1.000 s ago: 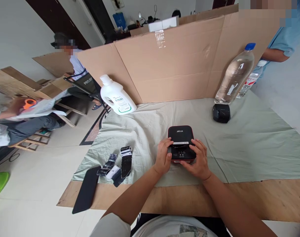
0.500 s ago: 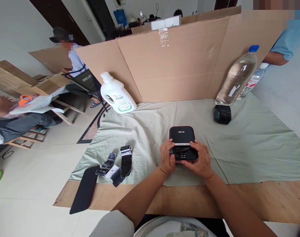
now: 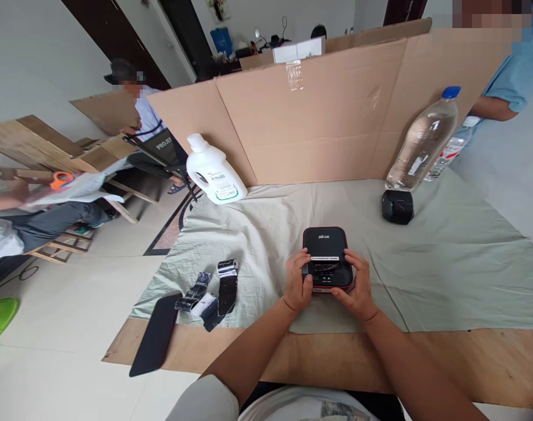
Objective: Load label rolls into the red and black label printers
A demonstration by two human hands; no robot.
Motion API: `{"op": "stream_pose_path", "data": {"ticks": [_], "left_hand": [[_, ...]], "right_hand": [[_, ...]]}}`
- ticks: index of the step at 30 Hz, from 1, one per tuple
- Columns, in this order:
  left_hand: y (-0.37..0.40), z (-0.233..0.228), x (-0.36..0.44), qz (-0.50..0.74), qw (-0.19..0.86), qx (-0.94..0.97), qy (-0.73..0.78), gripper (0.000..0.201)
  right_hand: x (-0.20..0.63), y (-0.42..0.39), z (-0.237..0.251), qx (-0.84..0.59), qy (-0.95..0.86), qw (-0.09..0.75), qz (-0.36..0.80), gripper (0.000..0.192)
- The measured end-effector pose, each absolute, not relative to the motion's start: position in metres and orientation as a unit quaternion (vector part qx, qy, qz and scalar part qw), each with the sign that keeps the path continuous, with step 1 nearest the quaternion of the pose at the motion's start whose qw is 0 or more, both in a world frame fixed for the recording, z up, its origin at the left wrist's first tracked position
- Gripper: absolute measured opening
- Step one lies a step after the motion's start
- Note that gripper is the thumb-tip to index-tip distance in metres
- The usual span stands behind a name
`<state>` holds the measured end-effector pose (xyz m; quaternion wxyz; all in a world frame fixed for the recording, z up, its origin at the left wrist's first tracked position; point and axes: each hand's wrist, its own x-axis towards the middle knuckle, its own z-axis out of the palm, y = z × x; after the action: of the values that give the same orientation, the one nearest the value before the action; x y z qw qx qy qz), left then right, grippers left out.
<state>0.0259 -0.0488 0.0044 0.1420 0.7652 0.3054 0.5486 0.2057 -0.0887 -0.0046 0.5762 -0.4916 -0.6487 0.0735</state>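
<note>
A small black label printer (image 3: 325, 241) with red edging lies on the cloth in front of me. My left hand (image 3: 298, 282) grips its left side, thumb at the near left corner and fingers on the left part of the top. My right hand (image 3: 357, 285) holds the opposite side, fingertips along the right edge and thumb at the near edge. A pale strip with tiny print crosses the printer's top above a dark slot. To the left lie a roll of black label strip (image 3: 227, 289) and more curled strips (image 3: 196, 292).
A dark flat slab (image 3: 155, 336) overhangs the table's front left edge. A white jug (image 3: 216, 172) stands at the back left; a large water bottle (image 3: 424, 140) and a black object (image 3: 398, 207) are at the right. Cardboard (image 3: 319, 128) walls off the back. Other people sit or stand beyond.
My right fingers have shifted from the printer's top outward to its right edge. The left hand keeps its hold. The whole view has moved slightly.
</note>
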Motion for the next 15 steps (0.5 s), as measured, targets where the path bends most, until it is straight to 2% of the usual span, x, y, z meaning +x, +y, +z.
{"op": "stream_pose_path", "data": {"ticks": [4, 7, 10, 15], "left_hand": [[-0.049, 0.005, 0.019, 0.554, 0.227, 0.686, 0.414, 0.050], [-0.044, 0.009, 0.018, 0.483, 0.409, 0.597, 0.493, 0.064], [-0.041, 0.014, 0.019, 0.395, 0.565, 0.558, 0.462, 0.071], [-0.048, 0.023, 0.021, 0.461, 0.596, 0.513, 0.411, 0.062]], "right_hand": [[0.213, -0.084, -0.023, -0.523, -0.550, 0.613, 0.218, 0.080], [0.216, -0.080, -0.036, -0.525, -0.519, 0.601, 0.306, 0.071], [0.215, -0.080, -0.041, -0.523, -0.516, 0.588, 0.337, 0.065], [0.209, -0.085, -0.026, -0.473, -0.549, 0.601, 0.337, 0.070]]}}
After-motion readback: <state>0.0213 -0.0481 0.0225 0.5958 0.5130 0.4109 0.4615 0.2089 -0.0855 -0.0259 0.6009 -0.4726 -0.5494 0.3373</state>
